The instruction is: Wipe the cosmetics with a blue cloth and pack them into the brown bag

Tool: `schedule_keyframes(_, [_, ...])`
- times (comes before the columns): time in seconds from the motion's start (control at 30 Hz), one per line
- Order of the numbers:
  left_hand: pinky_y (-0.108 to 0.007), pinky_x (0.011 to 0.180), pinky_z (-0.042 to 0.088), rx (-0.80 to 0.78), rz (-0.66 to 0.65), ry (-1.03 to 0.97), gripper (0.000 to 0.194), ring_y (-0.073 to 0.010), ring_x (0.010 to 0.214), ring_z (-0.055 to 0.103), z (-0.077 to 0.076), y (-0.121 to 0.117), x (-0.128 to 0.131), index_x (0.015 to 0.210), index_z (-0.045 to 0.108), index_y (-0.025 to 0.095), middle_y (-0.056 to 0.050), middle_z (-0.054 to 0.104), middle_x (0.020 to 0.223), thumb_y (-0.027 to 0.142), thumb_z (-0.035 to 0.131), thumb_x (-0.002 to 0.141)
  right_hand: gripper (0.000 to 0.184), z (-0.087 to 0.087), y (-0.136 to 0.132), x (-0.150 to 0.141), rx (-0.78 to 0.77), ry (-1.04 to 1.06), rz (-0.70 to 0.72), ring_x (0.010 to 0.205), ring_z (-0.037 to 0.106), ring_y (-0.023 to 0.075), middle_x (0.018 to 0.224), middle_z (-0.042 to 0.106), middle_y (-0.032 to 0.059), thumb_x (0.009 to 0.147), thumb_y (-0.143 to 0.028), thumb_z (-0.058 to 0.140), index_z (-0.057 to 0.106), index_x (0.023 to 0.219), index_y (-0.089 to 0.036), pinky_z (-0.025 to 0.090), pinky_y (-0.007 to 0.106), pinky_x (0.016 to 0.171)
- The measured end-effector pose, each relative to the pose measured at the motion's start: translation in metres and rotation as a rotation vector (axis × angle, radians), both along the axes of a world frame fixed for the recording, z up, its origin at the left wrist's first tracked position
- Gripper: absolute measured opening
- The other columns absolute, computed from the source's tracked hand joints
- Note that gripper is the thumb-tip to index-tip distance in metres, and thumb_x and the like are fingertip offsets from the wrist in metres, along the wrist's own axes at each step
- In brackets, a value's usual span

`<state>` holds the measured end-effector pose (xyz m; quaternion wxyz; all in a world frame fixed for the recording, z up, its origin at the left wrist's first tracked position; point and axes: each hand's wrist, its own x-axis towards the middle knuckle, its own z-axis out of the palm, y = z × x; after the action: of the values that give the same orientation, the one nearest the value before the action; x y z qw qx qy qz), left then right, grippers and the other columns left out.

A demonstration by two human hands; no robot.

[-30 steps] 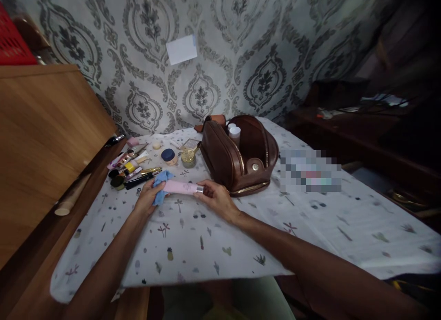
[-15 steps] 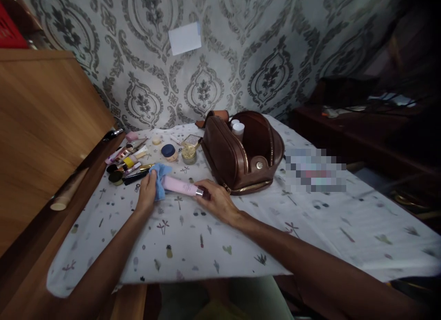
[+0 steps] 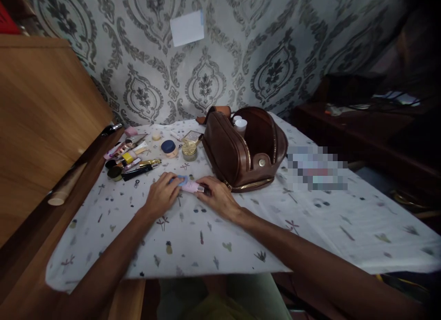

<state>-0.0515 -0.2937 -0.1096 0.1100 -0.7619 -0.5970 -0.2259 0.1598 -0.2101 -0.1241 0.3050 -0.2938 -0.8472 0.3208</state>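
Pink tube (image 3: 189, 187) crosswise, cap (image 3: 201, 189) rightward — right hand (image 3: 220, 198) gripping cap, left hand (image 3: 161, 194) gripping blue cloth (image 3: 183, 180).

Hands (image 3: 161, 195) bare | forearms (image 3: 275, 237) bare | lap clothing (image 3: 257, 296) pale green, olive mid-lap

A pink tube (image 3: 190, 187) is held by the right hand (image 3: 219, 198) and, apparently through blue cloth (image 3: 183, 178), the left hand (image 3: 161, 194).

Pink tube (image 3: 189, 187), blue cloth (image 3: 182, 179), brown bag (image 3: 222, 150)

The tube's collar (image 3: 200, 189) is silver, its end dark; the bag has gold-toned zips (image 3: 248, 155) and a pale gold snap (image 3: 262, 162). One jar lid (image 3: 168, 147) is navy, another gold. The white tablecloth (image 3: 220, 230) carries palms, pineapples and leaves; grey damask scrolls cover the pale wallpaper (image 3: 237, 63).
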Motion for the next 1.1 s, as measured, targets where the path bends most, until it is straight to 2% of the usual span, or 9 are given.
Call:
schedule_keyframes(0.13, [-0.031, 0.076, 0.049, -0.024, 0.195, -0.007, 0.025, -0.0227, 0.094, 0.060, 0.000, -0.001, -0.024, 0.106, 0.070, 0.022, -0.007, 0.065, 0.096, 0.026, 0.048, 0.095, 0.023, 0.000, 0.000, 0.002, 0.032, -0.017, 0.008, 0.090, 0.060, 0.0195, 0.099, 0.062, 0.0058, 0.082, -0.017, 0.068, 0.067, 0.104, -0.019, 0.048, 0.032, 0.080])
schedule_keyframes(0.23, [-0.031, 0.076, 0.049, -0.017, 0.245, -0.020, 0.025, -0.0227, 0.093, 0.061, 0.000, -0.003, -0.032, 0.105, 0.070, 0.022, -0.007, 0.066, 0.095, 0.028, 0.048, 0.094, 0.027, -0.001, 0.001, 0.003, 0.052, -0.012, 0.027, 0.091, 0.059, 0.0189, 0.102, 0.059, 0.0058, 0.081, -0.013, 0.066, 0.066, 0.108, -0.020, 0.049, 0.032, 0.083])
schedule_keyframes(0.3, [-0.030, 0.077, 0.050, 0.004, 0.202, -0.021, 0.026, -0.0218, 0.092, 0.061, 0.000, -0.005, -0.026, 0.108, 0.069, 0.022, -0.007, 0.066, 0.094, 0.029, 0.047, 0.095, 0.026, -0.003, 0.001, 0.003, 0.061, -0.007, 0.027, 0.091, 0.058, 0.0192, 0.100, 0.060, 0.0058, 0.082, -0.013, 0.065, 0.066, 0.108, -0.020, 0.048, 0.033, 0.083])
schedule_keyframes(0.5, [-0.028, 0.079, 0.051, 0.031, -0.094, -0.028, 0.029, -0.0185, 0.091, 0.062, 0.000, -0.008, 0.004, 0.112, 0.069, 0.021, -0.008, 0.065, 0.097, 0.031, 0.044, 0.099, 0.033, -0.003, 0.002, 0.002, 0.007, 0.049, 0.009, 0.086, 0.059, 0.0196, 0.100, 0.064, 0.0062, 0.082, -0.019, 0.068, 0.064, 0.115, -0.020, 0.049, 0.033, 0.079])
schedule_keyframes(0.57, [-0.027, 0.077, 0.051, 0.020, -0.054, -0.026, 0.030, -0.0188, 0.091, 0.062, 0.001, -0.008, 0.004, 0.113, 0.069, 0.022, -0.008, 0.065, 0.098, 0.031, 0.044, 0.099, 0.033, -0.002, 0.002, 0.003, -0.017, 0.056, 0.004, 0.083, 0.059, 0.0186, 0.098, 0.065, 0.0059, 0.082, -0.021, 0.068, 0.064, 0.115, -0.020, 0.049, 0.032, 0.076])
schedule_keyframes(0.7, [-0.027, 0.074, 0.050, 0.001, 0.172, -0.033, 0.029, -0.0197, 0.090, 0.062, 0.004, -0.007, -0.010, 0.113, 0.069, 0.023, -0.007, 0.065, 0.099, 0.032, 0.045, 0.099, 0.031, -0.001, 0.001, 0.003, -0.054, 0.060, -0.021, 0.077, 0.059, 0.0173, 0.092, 0.067, 0.0039, 0.085, -0.026, 0.067, 0.066, 0.116, -0.021, 0.048, 0.030, 0.072])
schedule_keyframes(0.8, [-0.028, 0.076, 0.050, 0.023, 0.259, -0.079, 0.028, -0.0207, 0.092, 0.063, 0.005, -0.007, -0.020, 0.115, 0.067, 0.022, -0.007, 0.065, 0.101, 0.031, 0.046, 0.098, 0.030, 0.000, 0.001, 0.003, -0.059, 0.066, -0.023, 0.072, 0.059, 0.0169, 0.088, 0.068, 0.0034, 0.086, -0.028, 0.065, 0.066, 0.115, -0.021, 0.047, 0.029, 0.069])
schedule_keyframes(0.97, [-0.031, 0.084, 0.052, 0.060, 0.232, -0.194, 0.030, -0.0215, 0.095, 0.064, 0.002, -0.004, -0.014, 0.120, 0.064, 0.022, -0.007, 0.063, 0.105, 0.032, 0.047, 0.098, 0.032, 0.003, -0.001, 0.003, -0.080, 0.079, -0.005, 0.064, 0.056, 0.0153, 0.078, 0.066, 0.0014, 0.091, -0.036, 0.057, 0.066, 0.117, -0.020, 0.044, 0.027, 0.063])
schedule_keyframes(1.1, [-0.032, 0.090, 0.052, 0.019, 0.072, -0.291, 0.032, -0.0209, 0.099, 0.063, 0.001, -0.004, 0.006, 0.125, 0.062, 0.020, -0.009, 0.064, 0.108, 0.031, 0.047, 0.098, 0.035, 0.002, 0.000, 0.002, -0.140, 0.090, -0.021, 0.060, 0.054, 0.0145, 0.072, 0.064, 0.0003, 0.091, -0.043, 0.057, 0.069, 0.113, -0.018, 0.042, 0.026, 0.059])
